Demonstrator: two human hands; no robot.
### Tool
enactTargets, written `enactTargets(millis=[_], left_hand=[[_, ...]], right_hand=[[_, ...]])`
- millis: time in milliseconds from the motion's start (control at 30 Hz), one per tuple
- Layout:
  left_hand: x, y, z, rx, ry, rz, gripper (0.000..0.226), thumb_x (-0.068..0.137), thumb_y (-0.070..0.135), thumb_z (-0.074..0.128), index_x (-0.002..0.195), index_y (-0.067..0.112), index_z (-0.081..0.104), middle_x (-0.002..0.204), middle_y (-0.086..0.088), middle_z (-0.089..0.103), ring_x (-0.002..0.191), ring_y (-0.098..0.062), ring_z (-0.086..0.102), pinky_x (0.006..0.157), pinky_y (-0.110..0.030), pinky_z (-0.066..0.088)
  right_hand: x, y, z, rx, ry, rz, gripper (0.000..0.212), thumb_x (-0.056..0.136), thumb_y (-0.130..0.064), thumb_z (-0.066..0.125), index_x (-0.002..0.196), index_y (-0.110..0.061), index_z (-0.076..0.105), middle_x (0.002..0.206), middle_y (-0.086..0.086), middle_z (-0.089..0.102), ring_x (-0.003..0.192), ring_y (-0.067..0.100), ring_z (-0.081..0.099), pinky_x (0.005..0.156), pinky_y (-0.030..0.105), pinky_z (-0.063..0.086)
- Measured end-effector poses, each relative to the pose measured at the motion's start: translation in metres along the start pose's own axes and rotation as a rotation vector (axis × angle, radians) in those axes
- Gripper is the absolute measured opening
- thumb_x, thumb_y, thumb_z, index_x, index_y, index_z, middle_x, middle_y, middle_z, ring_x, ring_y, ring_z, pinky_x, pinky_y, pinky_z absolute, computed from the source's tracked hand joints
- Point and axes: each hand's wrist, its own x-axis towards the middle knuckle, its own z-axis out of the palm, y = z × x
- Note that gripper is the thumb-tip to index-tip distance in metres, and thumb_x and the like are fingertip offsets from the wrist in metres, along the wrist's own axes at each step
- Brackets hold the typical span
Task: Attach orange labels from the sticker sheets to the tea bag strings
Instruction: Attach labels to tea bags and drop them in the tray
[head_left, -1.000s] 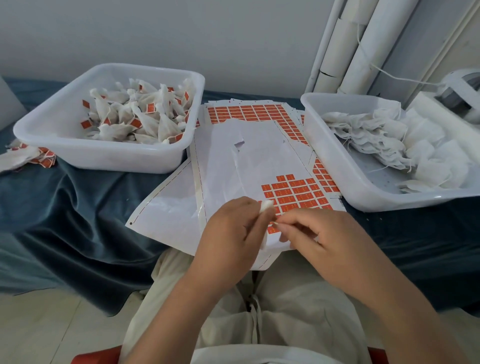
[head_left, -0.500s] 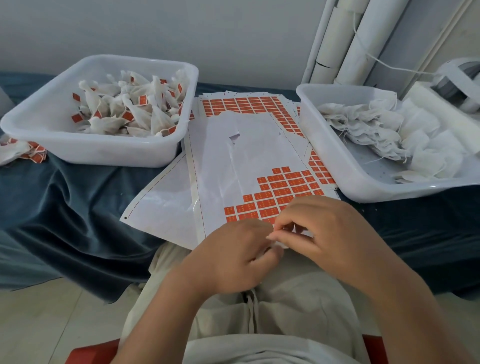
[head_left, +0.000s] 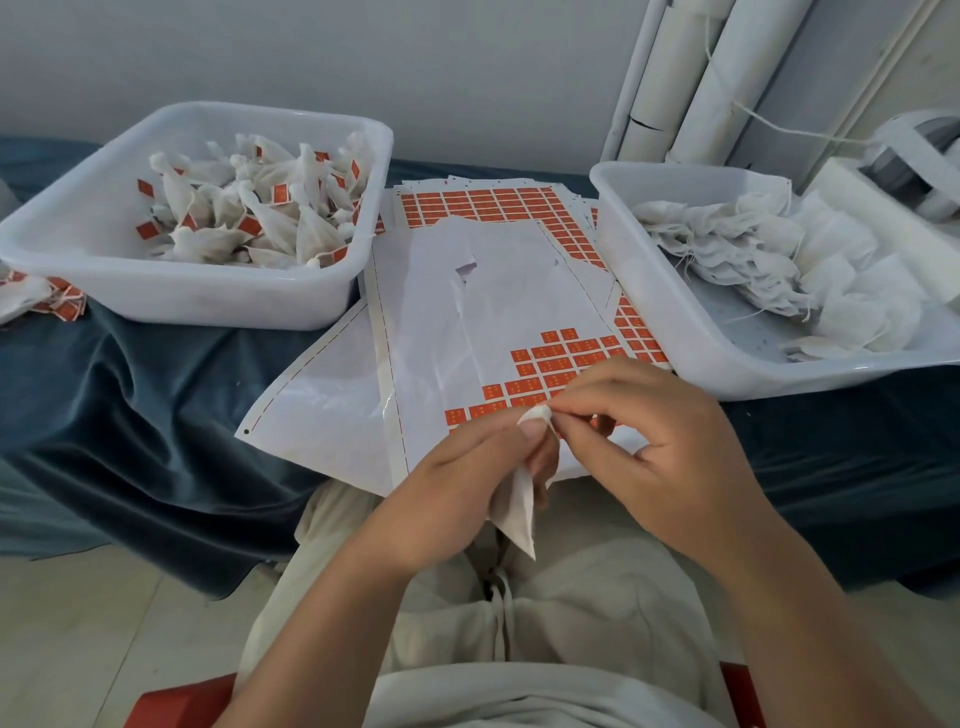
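My left hand (head_left: 467, 483) grips a white tea bag (head_left: 517, 512) near its top, and the bag's body hangs down over my lap. My right hand (head_left: 654, 457) pinches at the bag's top end, right beside my left thumb. What it pinches is too small to tell. Both hands hover over the near edge of a sticker sheet (head_left: 467, 312), which is mostly bare white backing. Rows of orange labels (head_left: 561, 358) remain on its right part, just beyond my fingers.
A white tub (head_left: 218, 296) at the left holds tea bags with orange labels. A white tub (head_left: 727, 364) at the right holds plain tea bags. More sticker sheets (head_left: 483, 202) lie behind, on a dark blue cloth (head_left: 145, 415). White tubes (head_left: 691, 78) lean on the wall.
Both hands have lifted slightly off the sheet edge. The tea bag now hangs in plain view from my left hand, with my right fingertips at its top.
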Motion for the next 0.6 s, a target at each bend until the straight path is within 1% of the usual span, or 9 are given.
enactTargets(millis=[33,100,200,267,333,367,433,500,600], left_hand=[[0.000,-0.001,0.001,-0.013,0.014,-0.011,0.038,0.107,0.052,0.045,0.078,0.030,0.057,0.079,0.007,0.055,0.079,-0.021,0.053,0.083,-0.052,0.047],[0.000,-0.001,0.001,-0.033,0.054,-0.034,0.038,0.106,0.050,0.046,0.078,0.027,0.058,0.079,0.005,0.055,0.080,-0.021,0.055,0.083,-0.046,0.047],[0.000,0.000,-0.003,0.069,0.073,-0.051,0.041,0.106,0.049,0.043,0.079,0.020,0.055,0.081,0.004,0.054,0.082,-0.020,0.054,0.084,-0.036,0.046],[-0.001,0.002,-0.005,0.142,0.062,-0.056,0.041,0.107,0.046,0.041,0.082,0.016,0.053,0.082,0.007,0.053,0.083,-0.016,0.053,0.085,-0.039,0.045],[-0.002,0.003,-0.006,0.185,0.060,-0.067,0.039,0.108,0.042,0.040,0.083,0.015,0.053,0.081,0.009,0.053,0.081,-0.013,0.051,0.083,-0.040,0.043],[-0.002,0.004,-0.006,0.203,0.067,-0.075,0.038,0.109,0.040,0.040,0.082,0.016,0.053,0.080,0.009,0.052,0.080,-0.012,0.050,0.081,-0.037,0.041],[-0.001,0.005,-0.005,0.222,0.088,-0.083,0.037,0.109,0.038,0.039,0.078,0.024,0.054,0.076,0.013,0.051,0.073,-0.008,0.048,0.074,-0.024,0.038],[-0.001,0.006,-0.004,0.217,0.096,-0.077,0.039,0.111,0.035,0.039,0.075,0.030,0.054,0.072,0.019,0.051,0.069,-0.002,0.047,0.070,-0.015,0.038],[0.000,0.005,-0.005,0.186,0.091,-0.090,0.040,0.111,0.034,0.040,0.075,0.034,0.055,0.073,0.021,0.052,0.071,0.000,0.049,0.072,-0.012,0.038]], right_hand=[[0.000,0.000,0.000,-0.019,0.003,-0.018,0.013,0.098,-0.011,0.067,0.095,-0.011,0.080,0.089,-0.007,0.068,0.083,0.009,0.062,0.074,0.023,0.050],[-0.001,-0.001,0.000,-0.014,-0.005,-0.043,0.015,0.102,-0.015,0.066,0.097,-0.012,0.080,0.090,-0.006,0.069,0.084,0.010,0.064,0.075,0.026,0.051],[-0.001,-0.002,-0.001,-0.059,-0.021,-0.065,0.020,0.101,-0.023,0.063,0.097,-0.015,0.081,0.090,-0.008,0.070,0.084,0.008,0.065,0.075,0.025,0.051],[-0.001,-0.002,0.000,-0.103,-0.008,-0.063,0.018,0.100,-0.022,0.065,0.093,-0.015,0.082,0.088,-0.009,0.071,0.081,0.006,0.064,0.074,0.025,0.052],[-0.002,-0.001,0.003,-0.135,0.026,-0.059,0.017,0.098,-0.020,0.067,0.091,-0.015,0.082,0.086,-0.007,0.071,0.078,0.007,0.064,0.071,0.028,0.053],[-0.002,-0.001,0.004,-0.157,0.042,-0.064,0.017,0.097,-0.019,0.067,0.090,-0.015,0.081,0.084,-0.006,0.071,0.077,0.007,0.064,0.070,0.030,0.053],[-0.002,0.000,0.007,-0.219,0.063,-0.085,0.016,0.097,-0.017,0.066,0.089,-0.014,0.080,0.084,-0.005,0.071,0.076,0.010,0.064,0.070,0.031,0.054],[-0.003,0.001,0.009,-0.273,0.077,-0.104,0.015,0.097,-0.016,0.066,0.089,-0.012,0.078,0.085,-0.003,0.070,0.076,0.012,0.063,0.071,0.030,0.054],[-0.002,0.000,0.012,-0.277,0.081,-0.065,0.020,0.097,-0.021,0.060,0.088,-0.012,0.075,0.086,-0.006,0.067,0.076,0.005,0.057,0.074,0.017,0.048]])
